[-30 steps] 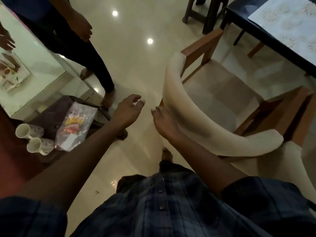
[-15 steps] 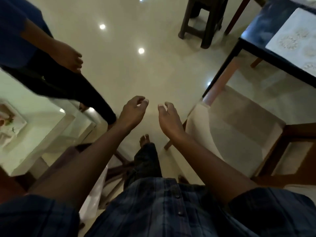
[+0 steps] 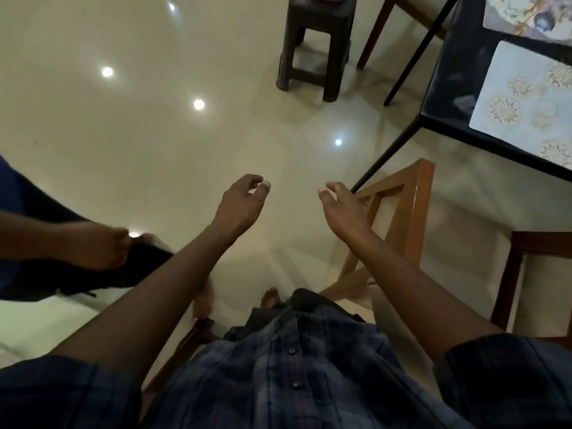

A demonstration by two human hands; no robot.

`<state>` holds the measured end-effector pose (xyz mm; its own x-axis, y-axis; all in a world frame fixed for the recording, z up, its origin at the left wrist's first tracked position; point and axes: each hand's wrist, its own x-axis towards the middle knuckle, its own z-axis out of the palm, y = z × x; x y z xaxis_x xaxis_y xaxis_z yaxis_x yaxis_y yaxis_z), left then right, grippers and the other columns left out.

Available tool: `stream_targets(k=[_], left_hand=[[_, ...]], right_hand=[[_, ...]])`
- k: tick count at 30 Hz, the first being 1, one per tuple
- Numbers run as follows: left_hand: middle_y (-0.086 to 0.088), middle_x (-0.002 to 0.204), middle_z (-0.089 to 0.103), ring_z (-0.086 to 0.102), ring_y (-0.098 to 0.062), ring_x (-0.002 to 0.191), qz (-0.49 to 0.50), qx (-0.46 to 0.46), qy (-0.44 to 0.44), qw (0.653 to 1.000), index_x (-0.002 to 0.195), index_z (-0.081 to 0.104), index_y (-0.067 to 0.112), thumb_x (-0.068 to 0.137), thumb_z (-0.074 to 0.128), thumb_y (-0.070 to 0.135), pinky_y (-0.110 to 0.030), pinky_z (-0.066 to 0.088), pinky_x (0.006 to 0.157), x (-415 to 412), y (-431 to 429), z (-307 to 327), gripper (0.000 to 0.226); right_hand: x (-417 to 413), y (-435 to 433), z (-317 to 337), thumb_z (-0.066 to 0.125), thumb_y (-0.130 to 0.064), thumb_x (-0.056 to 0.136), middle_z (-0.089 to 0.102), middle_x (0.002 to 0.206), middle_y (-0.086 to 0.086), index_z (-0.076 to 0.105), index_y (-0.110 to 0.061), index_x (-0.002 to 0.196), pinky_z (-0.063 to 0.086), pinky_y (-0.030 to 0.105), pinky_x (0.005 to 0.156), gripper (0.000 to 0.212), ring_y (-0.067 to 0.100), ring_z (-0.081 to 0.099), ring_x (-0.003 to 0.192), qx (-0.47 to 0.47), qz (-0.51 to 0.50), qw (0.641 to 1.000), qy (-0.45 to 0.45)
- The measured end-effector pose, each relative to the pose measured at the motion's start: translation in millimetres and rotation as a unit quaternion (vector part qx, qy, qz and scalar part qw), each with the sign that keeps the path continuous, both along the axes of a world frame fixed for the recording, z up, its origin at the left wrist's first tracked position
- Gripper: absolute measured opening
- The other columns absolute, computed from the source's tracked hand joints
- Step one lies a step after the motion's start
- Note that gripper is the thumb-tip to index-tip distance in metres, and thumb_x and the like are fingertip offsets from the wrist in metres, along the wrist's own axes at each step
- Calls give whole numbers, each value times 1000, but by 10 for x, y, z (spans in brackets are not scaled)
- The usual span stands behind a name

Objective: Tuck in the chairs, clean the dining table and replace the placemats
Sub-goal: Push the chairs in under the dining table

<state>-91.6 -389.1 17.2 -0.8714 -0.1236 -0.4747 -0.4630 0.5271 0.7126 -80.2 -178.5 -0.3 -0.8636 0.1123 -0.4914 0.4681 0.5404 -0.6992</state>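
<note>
Both hands hang empty over the pale floor (image 3: pixel 130 144), fingers loosely curled: the left hand (image 3: pixel 240 205) near centre, the right hand (image 3: pixel 343 212) just beside the wooden chair (image 3: pixel 411 205). The chair sits partly under the near corner of the dark glass desk (image 3: pixel 448 97), whose black leg slants down behind the right hand. A pale placemat (image 3: pixel 526 100) with gold medallions lies on the desk. A dark stool (image 3: pixel 315 44) stands far off. At left, another person's hand (image 3: pixel 96 249) reaches in. Compared with a second ago, the right hand has let go of the chair back, and the chair is closer in to the desk.
</note>
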Motion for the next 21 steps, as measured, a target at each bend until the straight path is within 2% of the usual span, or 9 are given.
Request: stream_targets(k=[7, 13, 21], left_hand=[[2, 143, 62, 55, -10, 112, -27, -8, 16, 999, 140, 61, 24, 104, 53, 46, -28, 39, 94, -1199, -104, 79, 43], [4, 142, 61, 56, -9, 111, 20, -13, 21, 999, 140, 60, 26, 104, 53, 45, -27, 39, 94, -2462, -210, 198, 42], [2, 143, 62, 56, -10, 110, 72, -10, 42, 996, 141, 60, 26, 104, 53, 47, -29, 40, 95, -3973, -364, 350, 43]], right_hand=[[-1202, -54, 9, 43, -47, 109, 47, 159, 1, 45, -20, 154, 32, 28, 104, 52, 18, 45, 144, 16, 51, 998, 24], [-2561, -98, 74, 44, -47, 108, 47, 159, 1, 45, -19, 154, 33, 27, 105, 54, 18, 47, 142, 24, 119, 992, 33], [-4290, -298, 258, 47, -47, 108, 45, 161, 1, 46, -21, 153, 37, 35, 111, 53, 21, 47, 143, 29, 168, 984, 49]])
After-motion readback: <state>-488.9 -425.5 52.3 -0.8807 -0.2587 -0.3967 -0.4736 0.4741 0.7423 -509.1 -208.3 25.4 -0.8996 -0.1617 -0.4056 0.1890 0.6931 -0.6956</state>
